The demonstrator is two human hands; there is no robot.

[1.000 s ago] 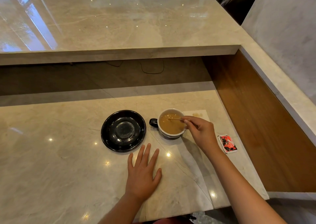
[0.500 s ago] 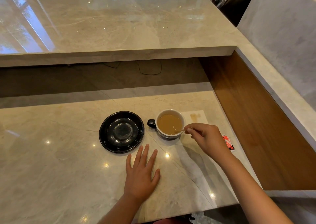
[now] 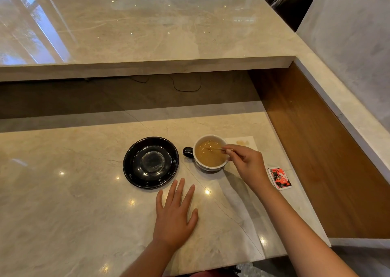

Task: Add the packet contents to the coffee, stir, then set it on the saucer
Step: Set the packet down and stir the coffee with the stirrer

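Note:
A cup [image 3: 211, 167] with a dark outside, a white inside and a handle on its left stands on the marble counter, filled with light brown coffee. My right hand [image 3: 248, 167] pinches a thin wooden stir stick [image 3: 215, 149] whose tip is in the coffee. The black saucer [image 3: 150, 162] lies bare just left of the cup. My left hand [image 3: 174, 215] rests flat on the counter below the saucer, fingers spread. A red and white packet [image 3: 279, 178] lies to the right of my right wrist.
A white napkin [image 3: 244, 142] with a brown stain lies behind the cup. A raised marble ledge [image 3: 147, 65] runs along the back, with a wooden side wall [image 3: 316, 150] on the right. The counter's front edge is close to my forearms.
The stick went from across the coffee to the cup's right rim, and is now back over the coffee. My left hand stayed flat.

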